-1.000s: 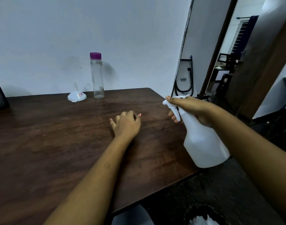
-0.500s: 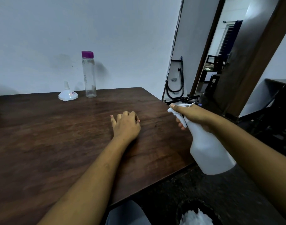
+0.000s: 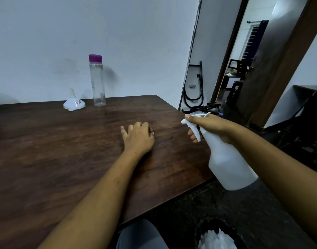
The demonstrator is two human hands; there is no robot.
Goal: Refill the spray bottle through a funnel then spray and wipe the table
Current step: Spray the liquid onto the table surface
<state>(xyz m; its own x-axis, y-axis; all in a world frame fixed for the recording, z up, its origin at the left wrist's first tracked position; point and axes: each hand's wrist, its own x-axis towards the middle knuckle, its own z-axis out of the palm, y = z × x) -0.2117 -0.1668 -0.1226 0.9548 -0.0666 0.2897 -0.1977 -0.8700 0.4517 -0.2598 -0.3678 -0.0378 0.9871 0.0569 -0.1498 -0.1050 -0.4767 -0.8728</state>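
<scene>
Right hand (image 3: 211,126) gripped the white plastic spray bottle (image 3: 229,164) by its neck, fingers (image 3: 191,135) curled on the trigger, nozzle aimed across the dark wooden surface (image 3: 64,150), likely to spray; left hand (image 3: 138,138) rested there, loosely curled, empty, probably bracing.

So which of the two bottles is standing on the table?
The clear bottle with the purple cap, upright by the funnel. The white spray bottle is gripped in the right hand.
</scene>
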